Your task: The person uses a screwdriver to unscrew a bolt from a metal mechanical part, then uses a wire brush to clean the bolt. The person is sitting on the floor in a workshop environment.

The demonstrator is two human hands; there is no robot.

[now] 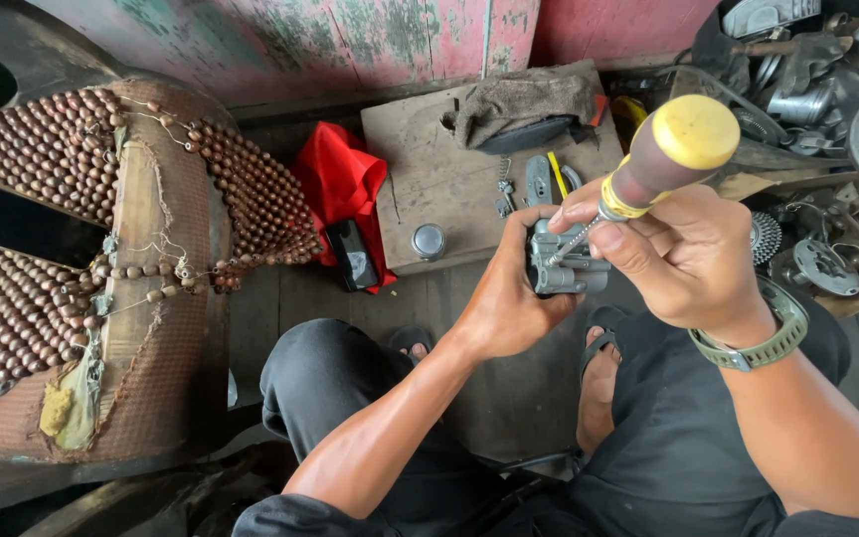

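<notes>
Grey metal part (567, 264) half-hidden in left hand (509, 298), screwdriver (653, 164) tip unclear

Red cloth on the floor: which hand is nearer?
Left. The left hand, gripping the grey metal part, sits right of the red cloth. The right hand, holding the screwdriver, is farther right, beyond the part.
</notes>
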